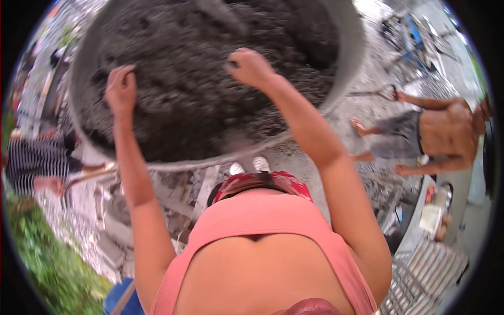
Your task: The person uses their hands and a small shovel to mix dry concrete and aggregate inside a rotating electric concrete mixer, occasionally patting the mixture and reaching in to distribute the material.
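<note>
Before me stands a large round grey tub (347,52), its wide mouth filled with dark, lumpy, soil-like material (184,94). Over the left part of the fill is my left hand (121,89), its fingers curled closed. My right hand (250,68) hangs over the middle, also closed, with a dark spot by its thumb. Whether either hand pinches anything is too small and blurred to tell. Beyond my right hand, at the far side, a pale blurred long shape (223,14) reaches over the fill; its kind is unclear.
On the right a person (446,131) in grey shorts holds a dark-handled tool (373,93). Another person (39,163) in stripes is at the left. Rubble (115,231) lies left of my feet, a blue object (123,299) at lower left, corrugated sheets (430,273) at lower right.
</note>
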Demonstrator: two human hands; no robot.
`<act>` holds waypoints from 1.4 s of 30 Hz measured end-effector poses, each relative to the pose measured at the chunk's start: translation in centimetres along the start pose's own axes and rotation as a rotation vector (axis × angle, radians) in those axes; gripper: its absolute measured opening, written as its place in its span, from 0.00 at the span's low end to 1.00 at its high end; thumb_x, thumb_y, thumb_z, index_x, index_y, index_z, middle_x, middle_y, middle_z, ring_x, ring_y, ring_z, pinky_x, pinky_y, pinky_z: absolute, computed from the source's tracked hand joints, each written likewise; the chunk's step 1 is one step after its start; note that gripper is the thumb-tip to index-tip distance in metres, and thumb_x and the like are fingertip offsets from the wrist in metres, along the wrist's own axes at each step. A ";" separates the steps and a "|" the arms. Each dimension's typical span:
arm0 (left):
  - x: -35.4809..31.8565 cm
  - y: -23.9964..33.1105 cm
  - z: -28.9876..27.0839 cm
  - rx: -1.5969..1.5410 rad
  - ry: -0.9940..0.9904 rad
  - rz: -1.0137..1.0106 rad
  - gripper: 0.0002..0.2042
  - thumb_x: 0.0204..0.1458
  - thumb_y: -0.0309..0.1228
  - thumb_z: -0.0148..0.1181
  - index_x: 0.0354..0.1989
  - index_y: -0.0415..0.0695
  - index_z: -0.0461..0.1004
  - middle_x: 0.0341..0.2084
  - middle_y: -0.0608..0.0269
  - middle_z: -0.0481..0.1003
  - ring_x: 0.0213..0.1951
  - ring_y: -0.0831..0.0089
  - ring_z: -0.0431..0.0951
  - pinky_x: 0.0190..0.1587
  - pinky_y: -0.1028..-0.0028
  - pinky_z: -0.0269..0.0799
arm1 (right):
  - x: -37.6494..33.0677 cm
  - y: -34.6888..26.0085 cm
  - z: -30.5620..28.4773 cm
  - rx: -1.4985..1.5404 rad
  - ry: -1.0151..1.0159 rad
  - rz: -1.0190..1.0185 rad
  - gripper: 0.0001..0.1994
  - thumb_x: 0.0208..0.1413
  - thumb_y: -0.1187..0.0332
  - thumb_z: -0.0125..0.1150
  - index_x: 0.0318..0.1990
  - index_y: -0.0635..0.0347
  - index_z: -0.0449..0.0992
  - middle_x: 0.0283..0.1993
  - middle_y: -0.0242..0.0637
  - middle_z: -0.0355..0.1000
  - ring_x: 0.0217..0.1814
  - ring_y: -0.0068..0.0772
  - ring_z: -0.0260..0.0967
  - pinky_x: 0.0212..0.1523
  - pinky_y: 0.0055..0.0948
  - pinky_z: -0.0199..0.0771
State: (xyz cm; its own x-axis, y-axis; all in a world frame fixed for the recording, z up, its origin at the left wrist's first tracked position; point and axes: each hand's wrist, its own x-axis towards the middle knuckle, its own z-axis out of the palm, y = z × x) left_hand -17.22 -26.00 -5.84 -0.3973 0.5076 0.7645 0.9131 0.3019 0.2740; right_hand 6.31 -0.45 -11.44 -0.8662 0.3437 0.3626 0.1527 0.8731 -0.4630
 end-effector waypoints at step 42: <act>-2.0 -5.0 1.0 0.037 -0.278 -0.212 0.09 0.52 0.32 0.55 0.37 0.46 0.81 0.39 0.57 0.77 0.45 0.62 0.75 0.50 0.66 0.70 | -2.5 2.5 -7.0 -0.306 -0.122 1.110 0.22 0.56 0.58 0.58 0.56 0.52 0.68 0.63 0.44 0.61 0.63 0.53 0.60 0.58 0.48 0.66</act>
State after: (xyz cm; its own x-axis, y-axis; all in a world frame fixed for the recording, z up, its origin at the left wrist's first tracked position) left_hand -21.03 -27.71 -9.35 -0.5923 0.6290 0.5035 0.8056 0.4507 0.3847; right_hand 12.23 3.31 -7.83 -0.2212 0.9527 -0.2084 0.9523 0.1649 -0.2566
